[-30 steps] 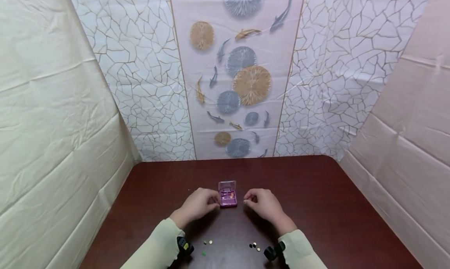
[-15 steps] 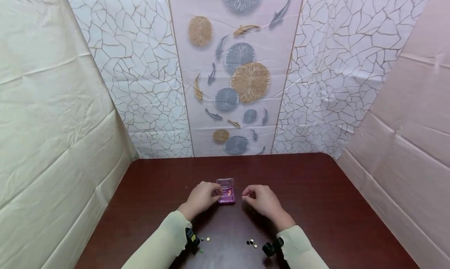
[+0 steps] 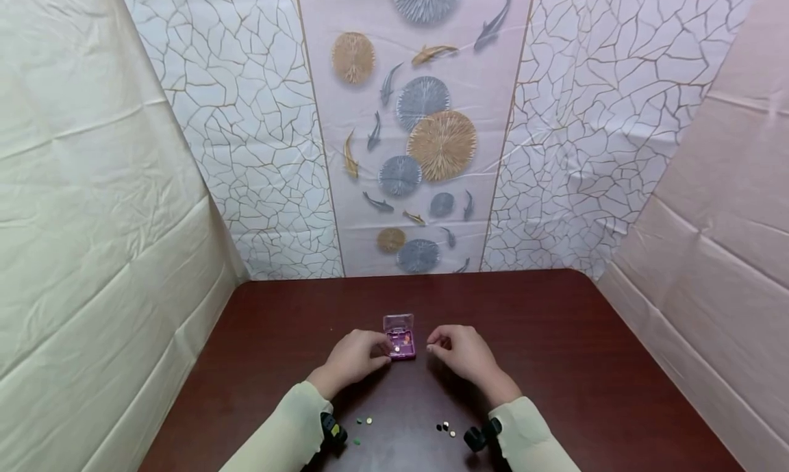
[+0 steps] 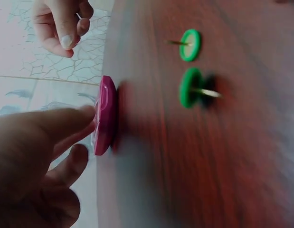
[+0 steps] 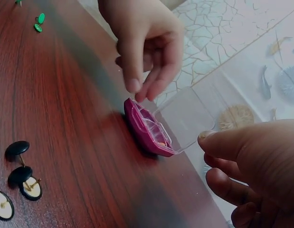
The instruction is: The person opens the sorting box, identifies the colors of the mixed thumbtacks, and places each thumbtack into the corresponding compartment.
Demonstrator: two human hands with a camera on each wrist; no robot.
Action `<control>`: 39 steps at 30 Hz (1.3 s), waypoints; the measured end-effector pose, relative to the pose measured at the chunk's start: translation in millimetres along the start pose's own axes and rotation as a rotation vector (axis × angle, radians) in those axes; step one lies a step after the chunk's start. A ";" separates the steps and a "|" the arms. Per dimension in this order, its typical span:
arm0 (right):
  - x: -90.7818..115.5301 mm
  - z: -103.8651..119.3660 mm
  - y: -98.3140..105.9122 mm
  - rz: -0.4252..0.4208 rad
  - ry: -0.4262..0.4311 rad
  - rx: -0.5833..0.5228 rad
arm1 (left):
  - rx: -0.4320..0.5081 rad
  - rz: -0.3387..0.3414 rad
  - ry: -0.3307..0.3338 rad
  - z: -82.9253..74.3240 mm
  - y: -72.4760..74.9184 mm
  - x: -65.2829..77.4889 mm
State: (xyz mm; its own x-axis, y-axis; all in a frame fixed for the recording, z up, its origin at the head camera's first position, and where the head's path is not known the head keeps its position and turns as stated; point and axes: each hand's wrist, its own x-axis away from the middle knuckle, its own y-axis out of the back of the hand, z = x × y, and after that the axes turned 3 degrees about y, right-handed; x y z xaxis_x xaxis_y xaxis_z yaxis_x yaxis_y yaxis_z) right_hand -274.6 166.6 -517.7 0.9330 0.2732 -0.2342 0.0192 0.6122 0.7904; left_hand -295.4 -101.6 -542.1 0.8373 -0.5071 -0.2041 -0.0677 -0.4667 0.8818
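A small pink-purple plastic box (image 3: 405,355) stands on the table with its clear hinged lid (image 5: 184,116) raised at the back. Small pieces lie in its compartments, among them an orange one (image 3: 407,340) and a pale round one (image 3: 397,349). My left hand (image 3: 354,359) is at the box's left side, fingertips at its rim, thumb apart from the index finger; I see nothing between them. To the right of the box, my right hand (image 3: 465,354) hovers with loosely bent fingers and nothing visible in them. Its thumb tip appears near the lid's corner in the right wrist view.
Green thumbtacks (image 4: 190,88) lie on the table near the left wrist. Several black thumbtacks (image 5: 18,175) are scattered close to the right wrist. The dark red wooden table (image 3: 530,307) ends at a patterned cloth (image 3: 555,184) behind and plain cloths on both sides.
The left hand moved in over the box's left part, then drew back slightly to its left edge, uncovering the pale round piece inside. The right hand stayed in place.
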 end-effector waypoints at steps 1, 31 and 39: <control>0.4 -0.6 0.6 -0.005 0.000 -0.001 | 0.009 0.019 -0.011 0.2 0.8 3.1; 9.0 -3.1 6.6 -0.021 0.002 -0.011 | 0.134 0.423 -0.197 -13.8 27.9 75.4; 10.1 0.3 5.8 -0.021 0.005 -0.014 | 0.133 0.419 -0.182 -13.6 28.4 75.1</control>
State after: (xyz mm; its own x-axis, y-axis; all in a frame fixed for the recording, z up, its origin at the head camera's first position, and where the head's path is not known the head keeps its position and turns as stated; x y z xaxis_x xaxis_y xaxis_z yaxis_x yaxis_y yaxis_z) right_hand -265.0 172.7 -515.4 0.9308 0.2637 -0.2533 0.0336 0.6281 0.7774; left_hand -227.1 -143.1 -526.6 0.6150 -0.7849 0.0756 -0.4582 -0.2777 0.8443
